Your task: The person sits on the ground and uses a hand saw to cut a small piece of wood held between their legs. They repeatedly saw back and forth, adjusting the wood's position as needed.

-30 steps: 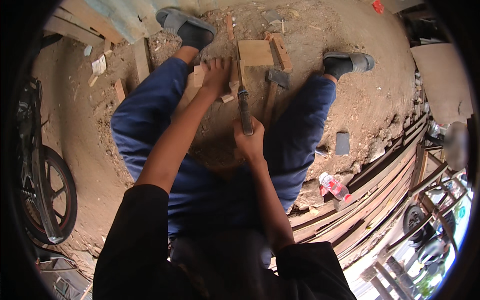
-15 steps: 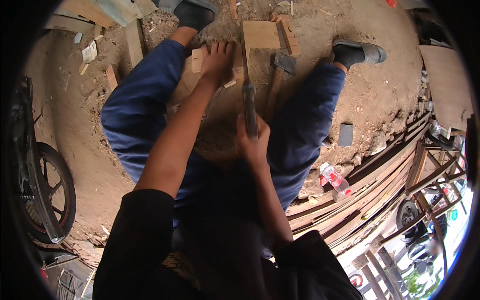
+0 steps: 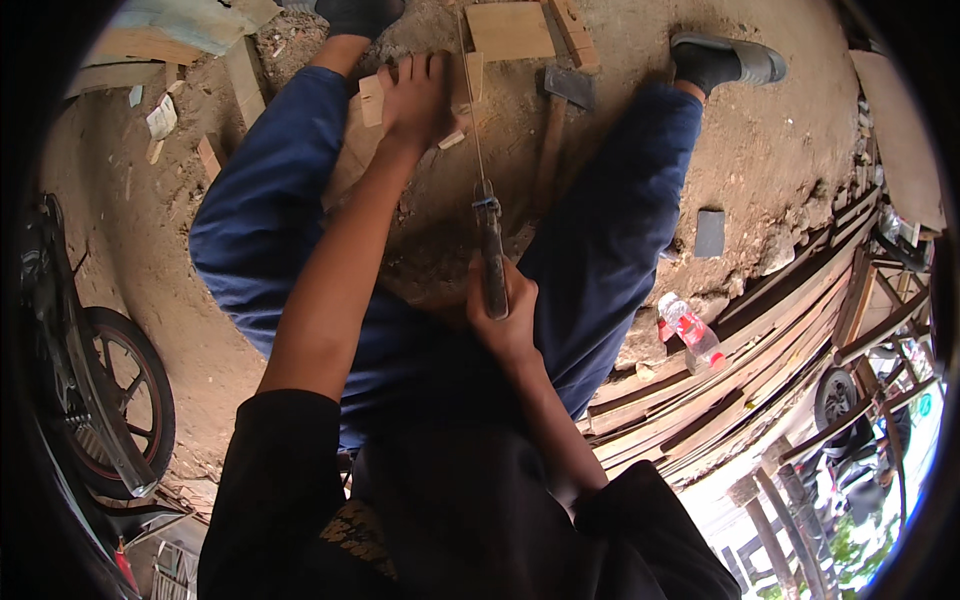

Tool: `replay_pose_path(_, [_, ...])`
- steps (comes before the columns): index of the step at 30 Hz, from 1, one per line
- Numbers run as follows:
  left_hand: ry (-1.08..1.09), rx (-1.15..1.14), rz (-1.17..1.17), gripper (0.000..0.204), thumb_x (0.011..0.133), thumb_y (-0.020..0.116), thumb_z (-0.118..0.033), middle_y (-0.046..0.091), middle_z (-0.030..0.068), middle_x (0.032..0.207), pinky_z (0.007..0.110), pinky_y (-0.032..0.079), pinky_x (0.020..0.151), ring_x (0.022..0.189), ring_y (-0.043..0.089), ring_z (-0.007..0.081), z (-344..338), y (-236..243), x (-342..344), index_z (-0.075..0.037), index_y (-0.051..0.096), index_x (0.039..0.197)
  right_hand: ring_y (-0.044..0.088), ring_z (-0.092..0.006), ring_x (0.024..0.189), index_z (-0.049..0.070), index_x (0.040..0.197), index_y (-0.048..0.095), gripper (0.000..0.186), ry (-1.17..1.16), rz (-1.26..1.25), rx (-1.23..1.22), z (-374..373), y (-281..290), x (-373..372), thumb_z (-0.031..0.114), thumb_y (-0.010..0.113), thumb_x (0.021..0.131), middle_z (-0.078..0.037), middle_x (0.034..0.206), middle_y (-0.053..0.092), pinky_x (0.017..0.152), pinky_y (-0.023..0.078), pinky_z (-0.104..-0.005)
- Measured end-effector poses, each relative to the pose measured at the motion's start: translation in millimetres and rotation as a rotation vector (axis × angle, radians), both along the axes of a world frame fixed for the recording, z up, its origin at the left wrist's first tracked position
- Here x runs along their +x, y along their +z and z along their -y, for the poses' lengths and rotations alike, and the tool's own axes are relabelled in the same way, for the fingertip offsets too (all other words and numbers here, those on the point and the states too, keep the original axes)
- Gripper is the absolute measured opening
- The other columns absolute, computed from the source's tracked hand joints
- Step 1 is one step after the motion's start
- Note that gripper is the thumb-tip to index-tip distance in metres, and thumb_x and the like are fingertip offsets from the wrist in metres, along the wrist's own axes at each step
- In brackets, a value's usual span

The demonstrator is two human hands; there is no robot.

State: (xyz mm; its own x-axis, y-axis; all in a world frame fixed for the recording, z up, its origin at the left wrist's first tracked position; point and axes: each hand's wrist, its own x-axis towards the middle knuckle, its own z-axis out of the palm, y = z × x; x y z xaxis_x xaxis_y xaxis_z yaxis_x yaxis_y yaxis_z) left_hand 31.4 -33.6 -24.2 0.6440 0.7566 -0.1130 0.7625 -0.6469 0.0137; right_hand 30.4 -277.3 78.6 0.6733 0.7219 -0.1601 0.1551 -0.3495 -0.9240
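My right hand [image 3: 506, 310] is wrapped around the dark handle of a handsaw [image 3: 493, 255]. Its thin blade points away from me, seen nearly edge-on, alongside the right end of a light wooden piece [image 3: 474, 78]. On that piece my left hand [image 3: 418, 105] presses down, fingers spread over it and gripping it; the palm hides its middle. A hammer [image 3: 570, 87] with a wooden handle lies to the right of the saw. Beyond the blade tip rests a flat square board [image 3: 510, 30].
Wood blocks [image 3: 574, 36] lie beside the board. My legs in blue trousers [image 3: 270, 200] frame the work on the dirt ground. At right are a dark flat slab [image 3: 710, 233], a plastic bottle [image 3: 691, 330] and stacked planks [image 3: 740, 400]. A motorcycle wheel [image 3: 130, 400] stands at left.
The saw and my right hand have drawn back toward me, baring more blade beyond the handle. My left hand stays on the wooden piece. The whole view has shifted slightly.
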Motion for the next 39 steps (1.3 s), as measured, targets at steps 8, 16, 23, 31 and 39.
replay_pose_path(8, [0.007,0.046,0.033,0.1,0.067,0.086,-0.055,0.049,0.0117,0.138,0.058,0.023,0.113,0.135,0.041,0.0298,-1,-10,-3,-0.01,0.042,0.145,0.049,-0.0049,0.055,-0.002,0.077,0.059,0.018,0.006,-0.058,0.024,-40,1,20,0.003,0.065,0.093,-0.004,0.057,0.05,0.049,0.04,-0.0299])
replay_pose_path(16, [0.0,0.04,0.099,0.103,0.068,0.084,-0.062,0.049,0.0106,0.139,0.058,0.023,0.114,0.135,0.041,0.0299,-5,-12,1,-0.011,0.042,0.146,0.053,-0.0047,0.059,-0.003,0.079,0.061,0.016,0.038,-0.091,-0.021,-45,2,29,0.003,0.065,0.093,-0.003,0.06,0.053,0.052,0.043,-0.0281])
replay_pose_path(23, [-0.048,0.111,0.048,0.101,0.068,0.083,-0.063,0.048,0.0096,0.138,0.058,0.024,0.112,0.133,0.041,0.0298,-4,-15,-1,-0.012,0.042,0.145,0.042,-0.0034,0.057,0.0,0.074,0.056,0.023,-0.039,-0.054,0.022,8,8,2,0.007,0.065,0.095,0.001,0.059,0.045,0.049,0.036,-0.0293])
replay_pose_path(31, [-0.008,0.035,0.047,0.094,0.071,0.085,-0.05,0.046,0.0104,0.142,0.054,0.027,0.11,0.136,0.04,0.0288,-4,-7,-4,-0.012,0.041,0.145,0.053,-0.0077,0.056,-0.003,0.083,0.06,0.013,0.027,-0.144,-0.094,-9,18,14,0.005,0.065,0.092,-0.008,0.058,0.052,0.053,0.043,-0.0317])
replay_pose_path(39, [0.021,-0.082,0.083,0.087,0.067,0.083,-0.026,0.048,0.0179,0.135,0.054,0.028,0.114,0.135,0.04,0.0381,-8,-8,3,-0.005,0.043,0.142,0.058,-0.0073,0.057,-0.004,0.087,0.064,0.011,0.036,-0.094,-0.074,-27,6,21,0.005,0.065,0.093,-0.011,0.059,0.057,0.053,0.047,-0.0313])
